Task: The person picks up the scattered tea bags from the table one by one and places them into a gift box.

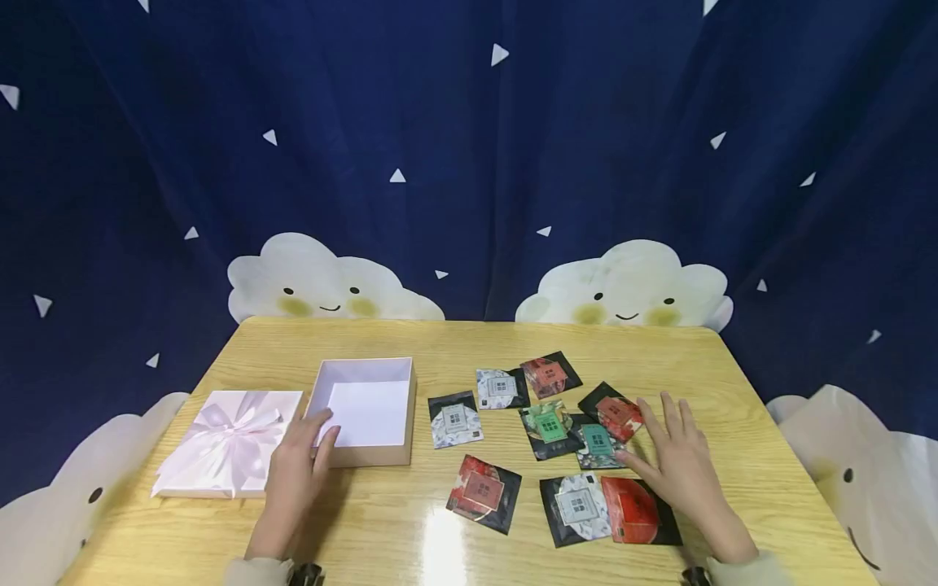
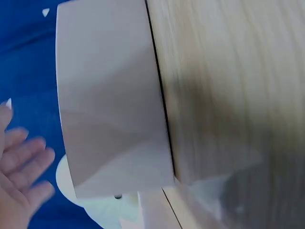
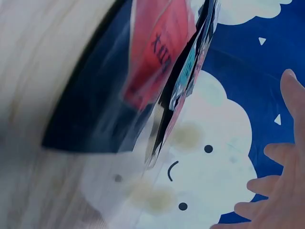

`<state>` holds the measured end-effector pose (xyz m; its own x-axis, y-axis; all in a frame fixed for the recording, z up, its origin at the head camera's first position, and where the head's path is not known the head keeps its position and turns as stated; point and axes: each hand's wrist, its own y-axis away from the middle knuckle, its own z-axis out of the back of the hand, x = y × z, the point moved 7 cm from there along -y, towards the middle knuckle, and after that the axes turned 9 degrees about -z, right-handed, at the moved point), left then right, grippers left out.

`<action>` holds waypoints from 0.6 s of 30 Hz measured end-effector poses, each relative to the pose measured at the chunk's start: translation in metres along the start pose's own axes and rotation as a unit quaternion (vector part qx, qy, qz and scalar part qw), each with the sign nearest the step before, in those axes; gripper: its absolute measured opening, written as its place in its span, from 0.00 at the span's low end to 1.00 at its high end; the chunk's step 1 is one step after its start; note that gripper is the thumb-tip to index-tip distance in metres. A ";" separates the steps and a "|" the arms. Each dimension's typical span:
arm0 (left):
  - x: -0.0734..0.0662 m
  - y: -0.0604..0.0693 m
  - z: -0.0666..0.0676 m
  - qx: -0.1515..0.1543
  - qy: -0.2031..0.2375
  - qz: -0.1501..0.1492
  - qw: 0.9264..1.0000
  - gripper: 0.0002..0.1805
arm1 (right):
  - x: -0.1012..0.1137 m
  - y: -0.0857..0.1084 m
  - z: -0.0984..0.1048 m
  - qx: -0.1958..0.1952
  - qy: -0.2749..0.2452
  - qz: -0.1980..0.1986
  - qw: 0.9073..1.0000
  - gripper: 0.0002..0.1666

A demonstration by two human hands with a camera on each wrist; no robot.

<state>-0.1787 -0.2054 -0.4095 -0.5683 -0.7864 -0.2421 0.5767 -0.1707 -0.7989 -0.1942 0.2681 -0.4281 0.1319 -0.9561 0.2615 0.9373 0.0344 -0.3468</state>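
Thin, slick sachets [image 1: 551,427] between two hands that grip nothing

The sachets, nine by my count, lie on the table [image 1: 381,521] to the right of the lidless box [image 1: 377,456]. They look light and flat, probably a little flexible. Their shiny film may be slippery, so one flat on the wood could slide before it lifts; I judge it better to slip a fingertip under a corner and pinch the black edge. The box seems to be stiff card, light, best held by its side walls. On the lid [image 1: 278,472], just left of it, the satin-like bow [image 1: 234,431] would crush easily, so the sides are safer.

Each sachet is black with a printed, coloured area and a label: some red, some silvery white, one green, one teal. Several overlap or touch. The box is pale pink outside and whitish inside.

The hands are well apart. The left hand [image 1: 296,468] is at the box's near left corner, fingers loose; the right hand [image 1: 677,464] spreads its fingers beside the teal sachet [image 1: 598,443]. Whether either one touches, I cannot tell.
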 end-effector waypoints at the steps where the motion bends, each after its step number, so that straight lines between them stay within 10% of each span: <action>1: 0.006 0.002 0.001 0.010 -0.001 0.027 1.000 0.21 | -0.002 -0.001 0.001 0.006 -0.006 -0.001 1.000 0.50; 8: 0.042 0.018 -0.004 0.085 0.069 0.198 0.974 0.51 | -0.014 -0.015 0.002 0.050 -0.067 -0.008 0.996 0.48; 18: 0.063 0.036 -0.021 0.162 0.195 0.280 0.926 0.59 | -0.039 -0.041 -0.013 0.111 -0.145 -0.040 0.982 0.44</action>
<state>-0.2058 -0.2481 -0.4651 -0.2590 -0.5416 -0.7997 0.9550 -0.0196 -0.2960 -0.2418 0.3005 -0.4363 0.1116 -0.8359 0.5374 0.9914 0.0564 -0.1182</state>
